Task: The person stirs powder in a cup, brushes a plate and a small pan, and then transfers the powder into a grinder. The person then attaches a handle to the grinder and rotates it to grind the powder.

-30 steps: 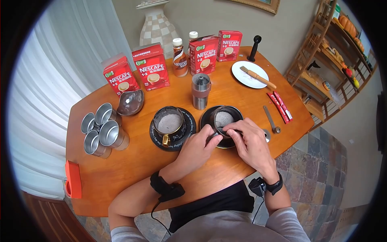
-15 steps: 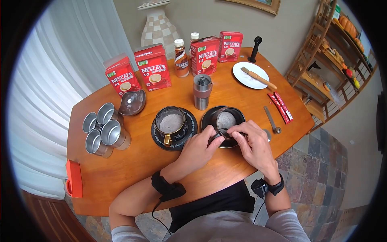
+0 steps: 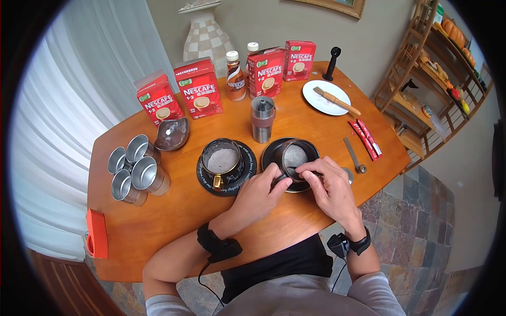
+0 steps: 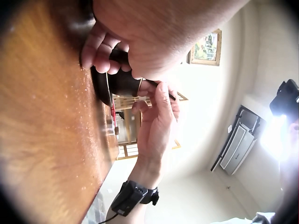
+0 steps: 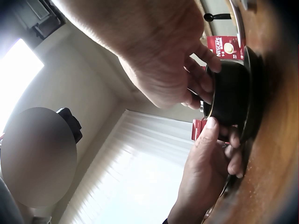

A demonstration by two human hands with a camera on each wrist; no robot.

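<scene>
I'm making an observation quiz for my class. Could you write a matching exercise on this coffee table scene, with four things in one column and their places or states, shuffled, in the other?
Things
1. Pastry brush
2. Left hand
3. Manual coffee grinder
4. Gold-handled black cup

Places or states
A. Gripping the other black cup by its handle
B. On a black saucer with pale lettering
C. Lying on a white plate
D. Standing upright beyond the two black cups

Right pairs: 1-C, 2-A, 3-D, 4-B
</scene>
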